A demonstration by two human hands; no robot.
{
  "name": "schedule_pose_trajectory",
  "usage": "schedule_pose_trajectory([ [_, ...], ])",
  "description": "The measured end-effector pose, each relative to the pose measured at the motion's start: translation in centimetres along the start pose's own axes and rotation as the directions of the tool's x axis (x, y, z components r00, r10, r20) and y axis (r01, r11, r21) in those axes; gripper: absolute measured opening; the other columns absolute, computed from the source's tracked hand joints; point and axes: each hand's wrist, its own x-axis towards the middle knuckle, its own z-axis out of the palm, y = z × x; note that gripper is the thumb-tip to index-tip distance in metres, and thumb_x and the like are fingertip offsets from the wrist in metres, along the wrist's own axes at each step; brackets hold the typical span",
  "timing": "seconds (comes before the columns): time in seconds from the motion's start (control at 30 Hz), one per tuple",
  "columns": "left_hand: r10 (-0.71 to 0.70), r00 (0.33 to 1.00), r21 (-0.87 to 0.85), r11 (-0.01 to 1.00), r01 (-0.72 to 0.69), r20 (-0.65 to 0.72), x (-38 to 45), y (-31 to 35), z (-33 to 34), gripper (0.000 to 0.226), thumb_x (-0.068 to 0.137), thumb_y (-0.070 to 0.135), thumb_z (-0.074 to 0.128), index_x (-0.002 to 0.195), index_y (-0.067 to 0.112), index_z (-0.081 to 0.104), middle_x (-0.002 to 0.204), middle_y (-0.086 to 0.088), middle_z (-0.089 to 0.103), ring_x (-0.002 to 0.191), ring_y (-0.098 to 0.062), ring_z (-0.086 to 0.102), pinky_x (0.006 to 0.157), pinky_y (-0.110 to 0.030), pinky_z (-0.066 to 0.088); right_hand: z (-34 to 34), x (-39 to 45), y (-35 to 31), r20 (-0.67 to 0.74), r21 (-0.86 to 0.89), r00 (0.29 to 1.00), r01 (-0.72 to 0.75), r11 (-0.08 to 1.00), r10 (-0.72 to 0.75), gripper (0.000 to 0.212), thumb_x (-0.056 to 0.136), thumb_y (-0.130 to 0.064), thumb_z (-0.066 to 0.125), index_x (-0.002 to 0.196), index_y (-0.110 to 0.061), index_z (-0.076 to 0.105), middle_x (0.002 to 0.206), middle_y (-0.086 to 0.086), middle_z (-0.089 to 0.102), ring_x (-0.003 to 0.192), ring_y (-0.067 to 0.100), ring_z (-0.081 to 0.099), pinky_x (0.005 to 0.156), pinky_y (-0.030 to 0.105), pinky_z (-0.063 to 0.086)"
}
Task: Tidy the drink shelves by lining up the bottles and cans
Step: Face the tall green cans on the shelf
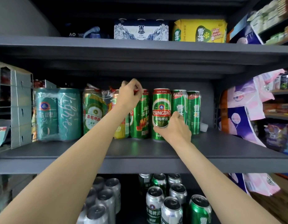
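Note:
On the middle grey shelf (140, 152) stands a row of tall green beer cans. My left hand (130, 94) grips the red top rim of a green can (140, 117) from above. Right beside it stands a green Tsingtao can (161, 107), and my right hand (174, 126) holds its lower part, thumb across the front. Two more green cans (187, 110) stand to the right of that. A shrink-wrapped green and yellow pack (94, 110) sits left of my left hand, partly hidden by my forearm.
A teal wrapped can pack (57, 113) and a grey carton (15, 109) fill the shelf's left end. Boxed beer packs (140, 32) sit on the upper shelf. Several silver-topped cans (164, 199) stand on the lower shelf. Bagged goods (246, 107) hang at the right.

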Motion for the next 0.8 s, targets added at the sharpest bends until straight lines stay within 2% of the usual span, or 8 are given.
schedule_pose_trajectory([
  [0.1,-0.004,1.0,-0.063,0.998,0.002,-0.028,0.5,0.6,0.0,0.006,0.093,0.013,0.051,0.092,0.017,0.048,0.102,-0.012,0.055,0.081,-0.014,0.047,0.074,-0.016,0.033,0.0,-0.1,0.1,-0.001,-0.007,1.0,0.007,1.0,-0.007,0.074,0.079,-0.05,0.065,0.128,-0.005,0.034,0.131,0.012,0.044,0.098,0.03,0.06,0.064,0.031,0.04],
  [0.17,-0.047,0.997,-0.109,0.993,0.041,-0.056,1.0,1.2,-0.8,0.005,0.094,0.013,0.05,0.099,0.011,0.051,0.096,-0.01,0.053,0.07,-0.01,0.046,0.064,-0.018,0.035,-0.1,0.0,0.0,-0.001,-0.007,1.0,0.008,1.0,-0.008,0.073,0.079,-0.05,0.065,0.128,-0.005,0.034,0.131,0.012,0.044,0.098,0.03,0.059,0.064,0.031,0.039],
  [0.3,-0.092,0.987,-0.047,0.994,0.099,0.133,1.5,1.5,-1.9,0.027,0.096,0.026,0.048,0.119,0.013,0.055,0.115,-0.008,0.057,0.105,-0.021,0.054,0.084,-0.024,0.04,-0.1,0.0,0.1,0.006,0.004,1.0,0.004,1.0,-0.004,0.073,0.079,-0.05,0.065,0.127,-0.005,0.034,0.131,0.013,0.044,0.1,0.032,0.058,0.067,0.032,0.04],
  [0.47,-0.151,0.959,-0.199,0.959,0.201,0.239,-1.2,2.2,-1.9,0.049,0.097,0.05,0.031,0.13,0.019,0.049,0.125,-0.004,0.056,0.12,-0.022,0.05,0.094,-0.032,0.039,-0.1,0.0,0.0,0.007,-0.002,1.0,-0.005,1.0,0.005,0.073,0.079,-0.049,0.066,0.128,-0.005,0.033,0.134,0.013,0.041,0.102,0.033,0.058,0.067,0.032,0.04],
  [0.57,-0.186,0.938,-0.235,0.937,0.259,0.293,-1.8,2.6,-1.5,0.059,0.092,0.058,0.033,0.136,0.02,0.044,0.12,-0.002,0.055,0.119,-0.019,0.048,0.09,-0.028,0.036,0.0,0.0,-0.1,0.008,0.008,1.0,-0.009,1.0,0.009,0.075,0.079,-0.049,0.067,0.129,-0.005,0.033,0.134,0.012,0.041,0.103,0.032,0.058,0.067,0.032,0.039],
  [0.67,-0.241,0.922,-0.242,0.917,0.319,0.303,-1.5,2.3,-1.3,0.072,0.087,0.066,0.035,0.137,0.015,0.039,0.121,-0.005,0.055,0.113,-0.021,0.051,0.094,-0.034,0.041,-0.1,0.0,-0.2,0.0,0.021,1.0,-0.008,1.0,0.008,0.074,0.078,-0.049,0.068,0.127,-0.004,0.035,0.131,0.012,0.043,0.102,0.032,0.058,0.067,0.032,0.039],
  [0.73,-0.31,0.908,-0.251,0.889,0.382,0.283,-1.2,2.2,-1.2,0.087,0.083,0.072,0.032,0.143,0.009,0.029,0.134,-0.011,0.05,0.122,-0.027,0.048,0.104,-0.044,0.038,-0.3,0.0,-0.4,-0.022,0.053,1.0,0.024,0.998,-0.022,0.07,0.077,-0.047,0.07,0.122,-0.006,0.036,0.127,0.011,0.04,0.092,0.028,0.056,0.065,0.032,0.039],
  [0.8,-0.363,0.892,-0.233,0.874,0.427,0.27,-0.8,2.1,-1.0,0.09,0.084,0.073,0.028,0.143,0.005,0.028,0.129,-0.012,0.053,0.116,-0.026,0.052,0.1,-0.043,0.041,-0.2,0.0,-0.5,-0.079,0.064,0.993,0.096,0.993,-0.09,0.066,0.078,-0.044,0.071,0.119,-0.008,0.036,0.125,0.009,0.037,0.081,0.021,0.047,0.062,0.03,0.037],
])
